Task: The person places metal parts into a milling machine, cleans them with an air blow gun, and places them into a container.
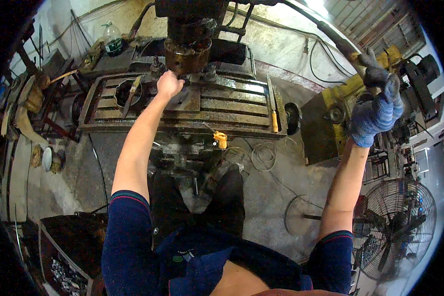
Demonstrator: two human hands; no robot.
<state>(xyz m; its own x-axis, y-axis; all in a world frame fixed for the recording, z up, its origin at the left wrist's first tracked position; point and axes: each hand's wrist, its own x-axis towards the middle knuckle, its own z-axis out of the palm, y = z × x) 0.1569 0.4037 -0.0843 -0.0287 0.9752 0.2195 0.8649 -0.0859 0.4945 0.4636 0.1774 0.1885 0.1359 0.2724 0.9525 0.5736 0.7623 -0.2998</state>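
My bare left hand [169, 86] is closed beside the lower end of the machine's round spindle head [187, 55], above the slotted metal table [232, 106]. Its fingertips are turned away, so whatever they hold is hidden. On the right, my right hand [377, 109] wears a blue-grey knitted glove and is raised, its fingers curled at the end of a long dark lever [338, 40]. A flat plate [185, 101] lies on the table near my left wrist. Farther left sits a round bowl [118, 93] with a brush [132, 93] across it.
A yellow-handled file [274, 116] lies along the table's right end. At the front edge is a yellow-orange tool or fitting [220, 140]. A large fan [394, 229] stands at lower right, a cabinet [325, 121] beyond. Coiled cable [264, 157] lies on the floor; a metal-scrap bin [66, 271] is lower left.
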